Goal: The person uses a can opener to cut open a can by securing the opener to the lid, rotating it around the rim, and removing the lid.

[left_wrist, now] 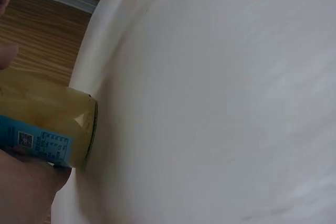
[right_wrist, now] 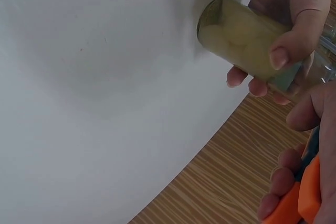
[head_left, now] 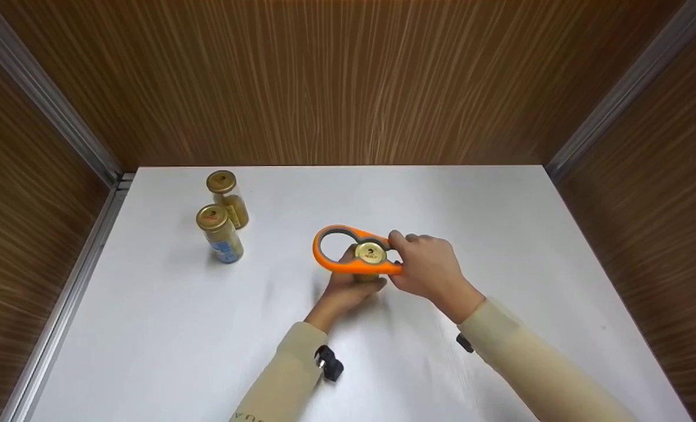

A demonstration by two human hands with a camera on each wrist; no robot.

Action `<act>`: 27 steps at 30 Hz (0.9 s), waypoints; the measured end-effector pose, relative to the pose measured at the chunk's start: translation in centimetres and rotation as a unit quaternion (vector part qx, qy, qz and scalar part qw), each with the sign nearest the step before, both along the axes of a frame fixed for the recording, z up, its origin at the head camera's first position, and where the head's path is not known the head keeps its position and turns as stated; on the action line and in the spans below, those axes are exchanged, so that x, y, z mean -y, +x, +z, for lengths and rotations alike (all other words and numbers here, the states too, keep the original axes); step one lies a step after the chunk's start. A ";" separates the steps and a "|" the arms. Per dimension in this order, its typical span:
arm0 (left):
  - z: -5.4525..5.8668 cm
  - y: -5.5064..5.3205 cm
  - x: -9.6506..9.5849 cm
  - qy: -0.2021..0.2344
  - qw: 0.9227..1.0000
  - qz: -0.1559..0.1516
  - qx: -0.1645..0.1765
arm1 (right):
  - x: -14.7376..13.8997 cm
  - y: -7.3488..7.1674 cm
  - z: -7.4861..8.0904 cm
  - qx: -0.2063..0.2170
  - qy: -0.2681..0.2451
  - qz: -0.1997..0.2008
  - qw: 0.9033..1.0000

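Note:
Near the middle of the table in the head view, my left hand (head_left: 342, 293) grips a glass jar (right_wrist: 236, 35) with a gold lid (head_left: 371, 252). Pale pieces in liquid show through its glass in the right wrist view, and a blue label wraps part of it in the left wrist view. My right hand (head_left: 433, 266) holds the handle end of an orange and grey jar opener (head_left: 348, 268). The opener's smaller hole sits around the lid, while its larger loop points left with nothing in it. The jar's lower part is hidden in the head view.
Two more gold-lidded jars stand at the back left of the white table (head_left: 166, 328): one with a blue label (head_left: 225, 249), the other (head_left: 235, 208) just behind it. Wood-grain panels (head_left: 348, 82) enclose the table at the back and both sides.

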State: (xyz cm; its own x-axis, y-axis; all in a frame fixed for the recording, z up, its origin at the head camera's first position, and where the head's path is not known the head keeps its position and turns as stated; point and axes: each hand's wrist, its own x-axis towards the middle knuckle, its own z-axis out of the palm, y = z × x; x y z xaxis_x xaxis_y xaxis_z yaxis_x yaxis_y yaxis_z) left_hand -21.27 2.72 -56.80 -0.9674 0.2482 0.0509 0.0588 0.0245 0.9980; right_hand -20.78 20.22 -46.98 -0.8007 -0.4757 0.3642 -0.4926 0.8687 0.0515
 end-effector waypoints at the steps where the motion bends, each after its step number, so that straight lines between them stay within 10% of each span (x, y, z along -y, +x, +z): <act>1: 0.0 0.1 -0.4 -0.011 1.000 0.024 -0.010 | -0.1 0.0 0.0 0.001 -0.001 -0.001 1.000; 6: 0.4 1.3 -2.2 -0.035 0.986 0.143 -0.080 | -0.4 0.0 -0.1 -0.001 -0.015 -0.002 1.000; 10: 1.0 2.0 -3.0 -0.043 0.978 0.179 -0.094 | -0.4 -0.1 -0.3 -0.010 -0.021 0.000 1.000; 27: 1.7 0.1 -1.3 -0.042 0.997 0.053 -0.020 | -0.3 -0.4 -0.1 0.011 -0.004 -0.005 1.000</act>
